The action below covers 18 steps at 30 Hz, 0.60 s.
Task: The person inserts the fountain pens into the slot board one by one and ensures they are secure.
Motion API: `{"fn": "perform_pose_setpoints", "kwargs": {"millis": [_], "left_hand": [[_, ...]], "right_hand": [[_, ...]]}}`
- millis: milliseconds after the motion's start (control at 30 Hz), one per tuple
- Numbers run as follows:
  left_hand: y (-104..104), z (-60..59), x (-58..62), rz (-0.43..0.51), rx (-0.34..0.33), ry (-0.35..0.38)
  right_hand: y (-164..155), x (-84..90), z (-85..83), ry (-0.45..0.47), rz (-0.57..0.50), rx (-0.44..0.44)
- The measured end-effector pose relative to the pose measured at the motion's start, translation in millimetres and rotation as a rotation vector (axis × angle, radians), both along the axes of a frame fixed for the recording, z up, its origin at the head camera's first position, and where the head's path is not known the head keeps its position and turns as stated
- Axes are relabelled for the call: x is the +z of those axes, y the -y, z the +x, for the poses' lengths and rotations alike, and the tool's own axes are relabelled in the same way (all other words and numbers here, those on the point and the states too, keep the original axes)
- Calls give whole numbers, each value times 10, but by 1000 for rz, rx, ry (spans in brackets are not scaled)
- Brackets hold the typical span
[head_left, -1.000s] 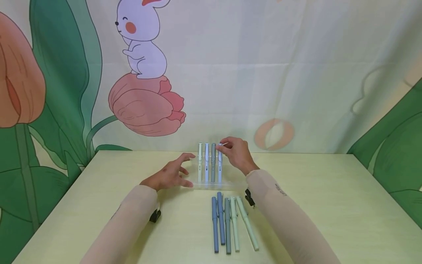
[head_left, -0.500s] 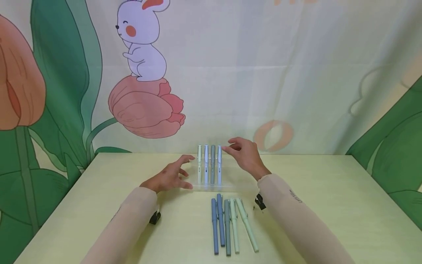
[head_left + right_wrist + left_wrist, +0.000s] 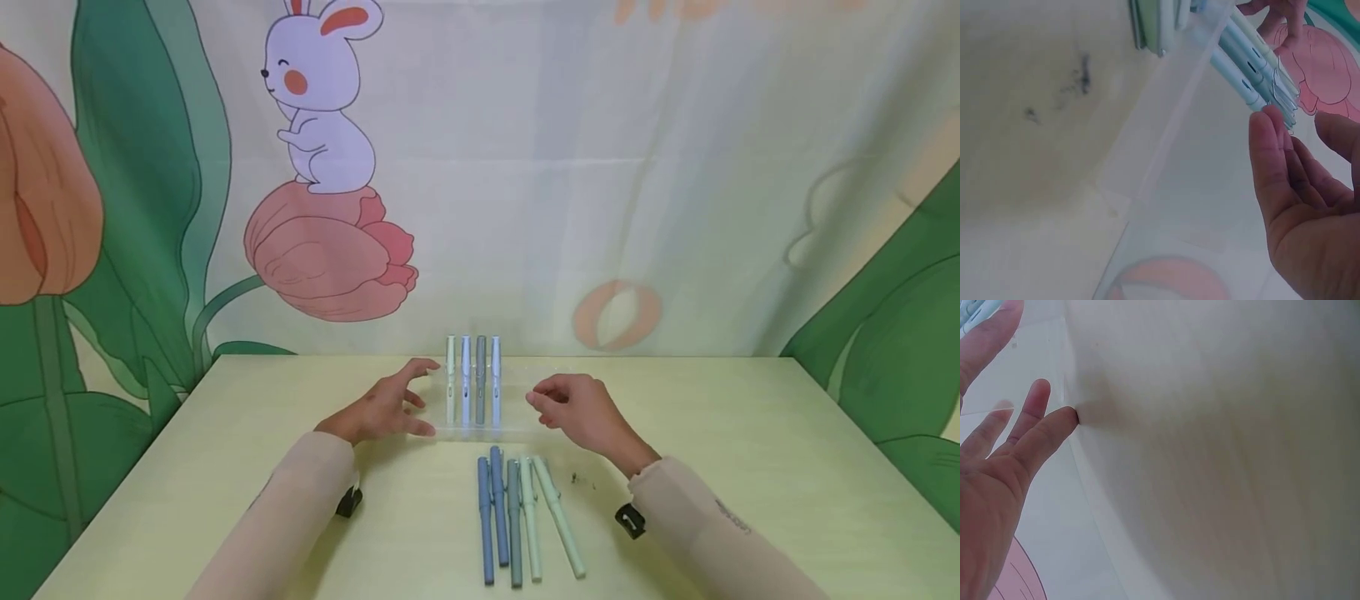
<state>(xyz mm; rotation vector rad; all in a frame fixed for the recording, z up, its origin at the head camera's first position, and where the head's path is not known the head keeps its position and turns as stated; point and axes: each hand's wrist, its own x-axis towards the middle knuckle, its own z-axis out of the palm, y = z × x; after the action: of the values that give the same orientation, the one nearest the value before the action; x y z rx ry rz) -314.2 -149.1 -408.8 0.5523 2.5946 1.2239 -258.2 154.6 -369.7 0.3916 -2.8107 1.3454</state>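
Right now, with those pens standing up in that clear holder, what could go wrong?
The four upright pens stand in a see-through stand that is hard to see; the right hand, empty beside it, might knock it. The left hand touches the stand's left end, so a nudge could tip the pens. The five pens lying flat could roll.

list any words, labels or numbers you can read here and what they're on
Right sleeve: small dark print near the cuff, too blurred to read.
Lying pens and standing pens: no readable marking.
Backdrop: pictures only; orange shapes at the top edge are cut off and unreadable.
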Motion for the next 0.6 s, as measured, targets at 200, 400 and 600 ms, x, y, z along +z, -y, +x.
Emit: {"fn": "perform_pose_setpoints", "kwargs": {"millis": [200,400,600], "left_hand": [[19,1,-14,1,6,0],[14,-4,-20,3,-7,-14],[2,-13,-23,-4,-4,-22]], "right_hand": [[-39,-123,140,49,49,10],[-86,-205,191,57,70,3],[-133,-242,204,91,122,20]]}}
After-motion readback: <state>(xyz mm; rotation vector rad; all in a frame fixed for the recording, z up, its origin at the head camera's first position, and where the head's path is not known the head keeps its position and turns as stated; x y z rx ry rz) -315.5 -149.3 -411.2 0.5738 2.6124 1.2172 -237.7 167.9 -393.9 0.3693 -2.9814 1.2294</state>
